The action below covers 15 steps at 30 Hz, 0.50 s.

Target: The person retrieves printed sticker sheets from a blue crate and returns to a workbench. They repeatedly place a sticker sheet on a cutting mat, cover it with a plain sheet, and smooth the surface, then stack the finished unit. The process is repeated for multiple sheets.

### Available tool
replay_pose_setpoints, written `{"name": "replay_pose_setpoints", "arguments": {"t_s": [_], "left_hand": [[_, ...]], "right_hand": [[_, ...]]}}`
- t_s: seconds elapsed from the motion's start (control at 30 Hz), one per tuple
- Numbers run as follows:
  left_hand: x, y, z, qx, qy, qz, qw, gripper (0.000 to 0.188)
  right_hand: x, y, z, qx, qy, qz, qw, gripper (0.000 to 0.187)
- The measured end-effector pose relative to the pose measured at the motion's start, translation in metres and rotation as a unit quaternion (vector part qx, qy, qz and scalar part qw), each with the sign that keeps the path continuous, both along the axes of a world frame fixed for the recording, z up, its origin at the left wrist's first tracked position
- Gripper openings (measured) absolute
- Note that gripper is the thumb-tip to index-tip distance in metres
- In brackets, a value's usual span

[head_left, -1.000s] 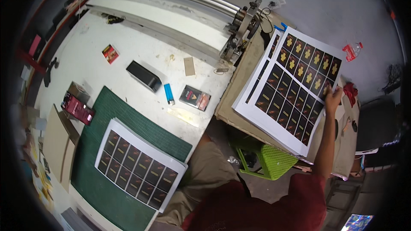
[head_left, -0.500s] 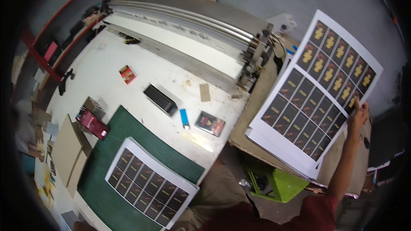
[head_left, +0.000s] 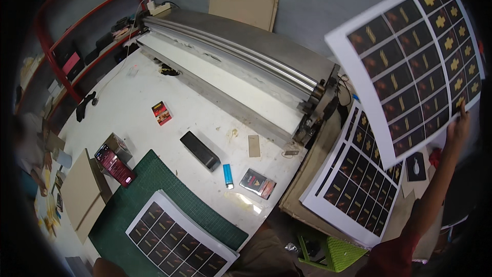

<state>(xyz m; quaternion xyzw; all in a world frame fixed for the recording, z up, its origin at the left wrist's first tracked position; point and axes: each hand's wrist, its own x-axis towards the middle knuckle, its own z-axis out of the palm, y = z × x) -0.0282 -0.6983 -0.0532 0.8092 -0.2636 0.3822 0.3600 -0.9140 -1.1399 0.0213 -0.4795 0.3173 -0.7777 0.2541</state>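
Note:
My right hand (head_left: 459,125) is closed on the near edge of a large printed sheet (head_left: 402,61) and holds it up at the right. The sheet is white-bordered, with rows of dark panels and yellow marks, and it bends a little. Below it lies a stack of similar printed sheets (head_left: 353,184) on a side surface. Another pile of printed sheets (head_left: 177,236) rests on the green cutting mat (head_left: 192,192) in front of me. At the lower left edge shows a blurred skin-toned shape (head_left: 107,268), perhaps part of my left arm; no left fingers are visible.
A long roller machine (head_left: 230,46) spans the back of the white table (head_left: 148,138). On the table are a black box (head_left: 200,151), a blue lighter (head_left: 228,176), small packs and grey board (head_left: 82,195). A green stool (head_left: 343,254) stands below. Another person's hand (head_left: 47,161) is far left.
My right hand has lifted the top sheet up and to the right, off the stack, uncovering the sheets beneath. The view has shifted slightly.

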Motion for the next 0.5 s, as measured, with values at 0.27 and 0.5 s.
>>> {"name": "replay_pose_setpoints", "arguments": {"t_s": [0.27,0.5], "left_hand": [[-0.028,-0.1,0.032,-0.045,-0.102,-0.121,0.986,0.033],[-0.091,-0.321,-0.016,-0.131,0.14,-0.532,0.825,0.032]], "right_hand": [[0.2,-0.191,0.009,-0.042,-0.146,0.062,0.986,0.029],[0.328,-0.309,-0.048,0.005,-0.115,-0.024,0.993,0.022]]}}
